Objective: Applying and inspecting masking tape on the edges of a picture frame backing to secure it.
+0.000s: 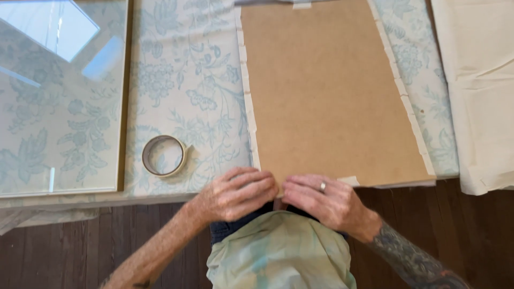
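Both hands work at the near edge of a brown backing board (pixel 326 91) that lies flat on a table covered with a pale floral cloth (pixel 182 80). The left hand (pixel 235 194) and the right hand (pixel 321 199) meet fingertip to fingertip at the board's edge. The fingers of each are curled down and appear to pinch a small strip of pale tape (pixel 279 191) between them; the strip is mostly hidden by the fingertips, so the hold cannot be confirmed.

A ring (pixel 323 186) sits on one finger of the right hand. Short tape pieces (pixel 247 85) line the board's side edges, beyond the hands. One tape tab (pixel 349 181) lies just right of the right hand, on the board's near edge.

A roll of masking tape (pixel 164 156) rests on the cloth, left of and beyond the left hand, apart from it. Further left lies a glass-fronted frame (pixel 59 96). A cream sheet (pixel 476 85) covers the far right. Below the hands, dark wooden floor (pixel 64 246) shows.
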